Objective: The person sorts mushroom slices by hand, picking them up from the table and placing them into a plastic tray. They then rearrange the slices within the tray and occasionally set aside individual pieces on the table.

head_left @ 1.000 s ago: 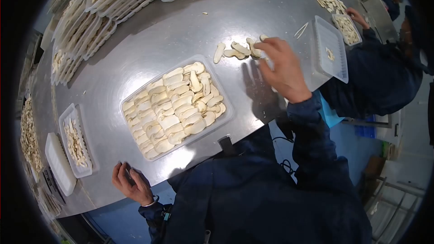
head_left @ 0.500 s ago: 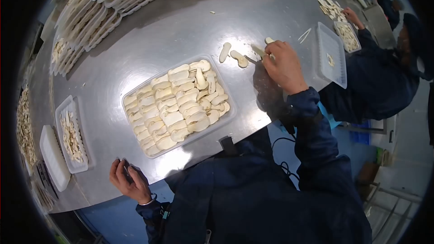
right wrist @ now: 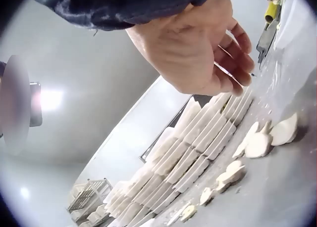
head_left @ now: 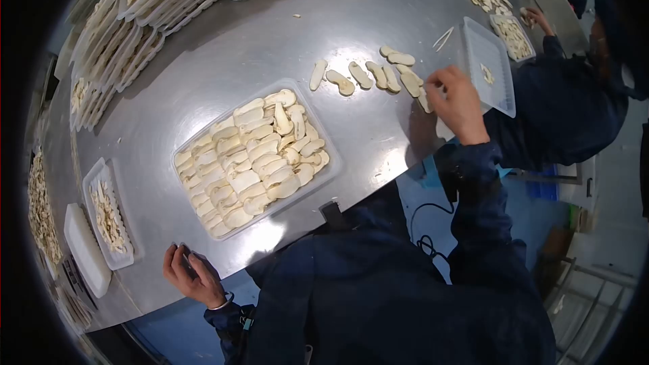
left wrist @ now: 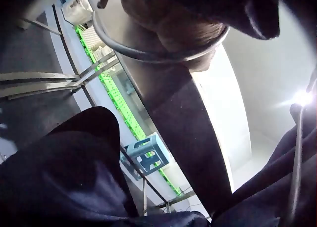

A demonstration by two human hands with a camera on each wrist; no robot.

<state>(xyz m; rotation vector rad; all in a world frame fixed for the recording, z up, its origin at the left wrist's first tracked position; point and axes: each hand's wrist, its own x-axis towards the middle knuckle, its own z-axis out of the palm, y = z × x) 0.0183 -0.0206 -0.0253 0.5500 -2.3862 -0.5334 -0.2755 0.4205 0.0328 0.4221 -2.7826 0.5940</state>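
My right hand [head_left: 458, 103] hovers at the right end of a loose row of pale mushroom slices [head_left: 360, 76], its fingertips close to the nearest slice [head_left: 424, 100]. In the right wrist view this hand [right wrist: 198, 54] has loosely bent fingers with nothing visible between them. Left of the row, a clear plastic tray [head_left: 336, 174] holds overlapping mushroom slices in neat lines. My left hand [head_left: 195, 277] rests at the table's front edge, fingers relaxed and holding nothing. Only its wrist and a bracelet [left wrist: 148, 56] show in the left wrist view.
Filled trays [head_left: 145, 20] stand stacked at the back left of the metal table [head_left: 257, 47]. A smaller tray of scraps [head_left: 128, 257] and a white tray [head_left: 88, 250] lie at left. A nearly bare tray [head_left: 497, 88] is at right, beside another person [head_left: 568, 101].
My right hand dips among the slices, then moves right, and more slices now lie spread apart in the row. The left hand stays at the table edge. The head view shifts slightly.
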